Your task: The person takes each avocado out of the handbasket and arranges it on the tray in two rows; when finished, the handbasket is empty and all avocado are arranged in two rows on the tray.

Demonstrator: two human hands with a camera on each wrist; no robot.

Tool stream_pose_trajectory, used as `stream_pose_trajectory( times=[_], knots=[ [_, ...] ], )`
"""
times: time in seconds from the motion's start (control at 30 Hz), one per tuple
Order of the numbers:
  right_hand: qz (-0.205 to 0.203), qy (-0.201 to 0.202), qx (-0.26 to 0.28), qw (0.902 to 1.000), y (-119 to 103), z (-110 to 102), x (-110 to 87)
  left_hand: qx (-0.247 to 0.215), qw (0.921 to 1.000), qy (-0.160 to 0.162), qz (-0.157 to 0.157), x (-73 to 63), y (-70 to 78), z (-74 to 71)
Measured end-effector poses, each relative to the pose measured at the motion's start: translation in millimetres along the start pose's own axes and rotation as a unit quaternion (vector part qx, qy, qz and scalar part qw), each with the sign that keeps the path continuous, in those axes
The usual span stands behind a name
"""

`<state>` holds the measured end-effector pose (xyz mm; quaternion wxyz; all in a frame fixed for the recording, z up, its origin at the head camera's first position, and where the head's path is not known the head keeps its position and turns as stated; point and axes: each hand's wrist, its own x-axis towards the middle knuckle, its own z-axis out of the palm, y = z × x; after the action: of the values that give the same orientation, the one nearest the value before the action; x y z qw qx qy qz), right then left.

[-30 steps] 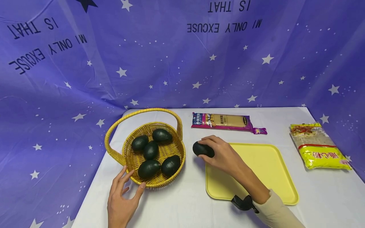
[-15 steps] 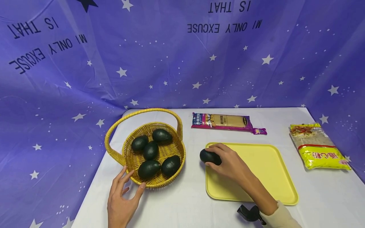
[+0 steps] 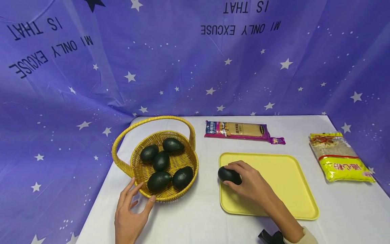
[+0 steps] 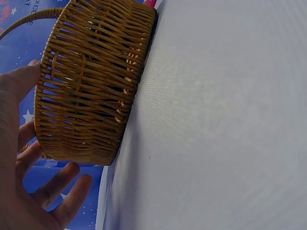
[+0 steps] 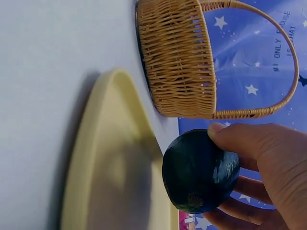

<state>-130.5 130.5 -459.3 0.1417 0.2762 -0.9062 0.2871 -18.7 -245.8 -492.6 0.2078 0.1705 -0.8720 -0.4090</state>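
Hovering over the left part of the yellow tray (image 3: 277,183), my right hand (image 3: 251,183) grips a dark green avocado (image 3: 229,175) between thumb and fingers. The right wrist view shows this avocado (image 5: 196,170) above the tray's surface. To the left stands a yellow wicker basket (image 3: 134,162) with a tall arched handle and several avocados (image 3: 159,181) inside. My left hand (image 3: 129,211), fingers spread and relaxed, touches the basket's near left rim with thumb and fingertips. In the left wrist view its lower fingers (image 4: 72,201) are stretched out beside the basket wall.
A purple pack of noodles (image 3: 237,130) lies behind the tray. At the right edge of the white table (image 3: 201,220) is a yellow-and-clear food bag (image 3: 342,157). A purple cloth with stars (image 3: 195,67) hangs behind the table.
My right hand has carried the avocado rightward and toward me, from between basket and tray to over the tray's left part. The left hand and basket stay put.
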Motion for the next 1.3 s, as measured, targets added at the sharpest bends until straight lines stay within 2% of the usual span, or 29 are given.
stream_pose_trajectory(
  times=[0.4,0.6,0.97,1.3],
  knots=[
    [0.017,0.002,0.007,0.9998,-6,1,-28.2,0.002,1.0,0.001,0.002,-1.5,-0.1,-0.2],
    [0.012,0.003,0.012,0.9999,-11,3,-33.6,0.001,1.0,-0.002,0.001,-0.8,0.7,-1.3],
    [0.045,-0.006,0.004,0.999,-18,2,-44.2,0.006,1.0,-0.004,-0.004,-0.2,1.4,-1.2],
    [0.029,0.014,0.01,0.9994,-21,5,-53.1,0.004,1.0,-0.006,-0.004,-0.3,0.9,-1.3]
  ],
)
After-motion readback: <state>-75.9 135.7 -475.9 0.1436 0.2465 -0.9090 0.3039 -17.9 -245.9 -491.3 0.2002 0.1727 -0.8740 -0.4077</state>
